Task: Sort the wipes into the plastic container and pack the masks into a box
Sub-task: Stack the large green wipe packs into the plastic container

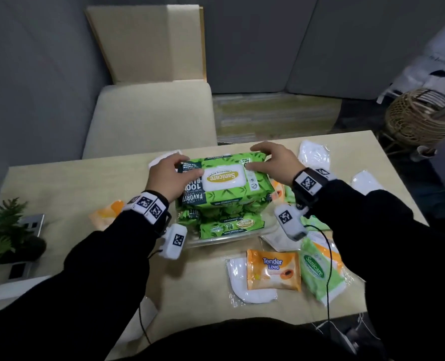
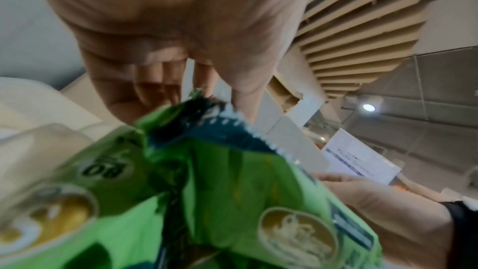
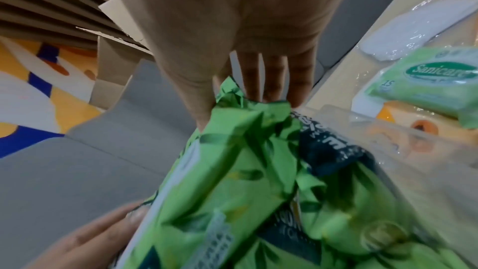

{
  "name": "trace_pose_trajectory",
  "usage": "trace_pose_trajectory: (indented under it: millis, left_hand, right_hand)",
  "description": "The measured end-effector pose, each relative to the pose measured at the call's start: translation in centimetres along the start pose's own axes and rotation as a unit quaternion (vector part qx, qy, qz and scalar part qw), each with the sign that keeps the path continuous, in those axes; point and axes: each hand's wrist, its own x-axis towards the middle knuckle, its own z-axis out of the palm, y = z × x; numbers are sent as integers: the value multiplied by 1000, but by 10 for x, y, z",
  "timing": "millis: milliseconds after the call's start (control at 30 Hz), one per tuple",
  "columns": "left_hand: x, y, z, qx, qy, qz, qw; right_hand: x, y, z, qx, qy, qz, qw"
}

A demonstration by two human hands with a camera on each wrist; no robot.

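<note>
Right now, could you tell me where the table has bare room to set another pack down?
Bare tabletop lies on the left, between the left hand and the potted plant. The right side is crowded: masks, the Tender Love pack and a Sanicare pack ring the plastic container.

Office lounge: slatted ceiling [image 2: 362,28], table power sockets [image 1: 31,225].

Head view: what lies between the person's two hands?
The big green Sanicare wipes pack, held at its ends by the left hand and right hand, above more green packs in the clear plastic container.
</note>
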Motion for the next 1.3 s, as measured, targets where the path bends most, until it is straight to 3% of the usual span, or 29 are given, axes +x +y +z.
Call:
trace_pose_trajectory:
  millis: [67,167,267,333,433,667,800,967,1067,1133,1233,1300]
  left_hand:
    - [-6,-3,-3,52,-5,78,996]
    - [-15,8,1,168,-57,223,959]
    - [-19,14,19,279,-114,261,917]
    - [-18,6,31,322,-131,245,905]
    - [-16,-6,37,316,-121,228,913]
    - [-17,-19,25,198,-86,189,958]
    - [-28,-36,28,90,-93,141,982]
    - [-34,-40,31,62,-92,139,984]
    - [-36,-52,25,-58,-64,90,992]
    - [-43,-62,25,-119,-80,41,989]
    - [-49,-74,27,-110,-114,27,987]
    - [-46,-77,22,-163,-115,14,980]
  right_hand:
    - [-9,-1,-1,-47,17,-89,995]
    - [-18,-4,10,-196,-2,-237,952]
    - [-15,2,31,-275,-51,-255,926]
    - [-12,12,39,-294,-68,-254,919]
    - [-6,26,36,-266,-83,-242,929]
    - [-20,56,14,-180,-106,-178,962]
    - [-29,54,22,-59,-121,-141,981]
    - [-32,51,29,-28,-114,-130,985]
    - [-42,55,28,-14,-92,-114,989]
    - [-50,58,33,15,-83,-102,991]
    - [-53,63,43,26,-70,-98,992]
    - [-51,61,45,37,-65,-91,993]
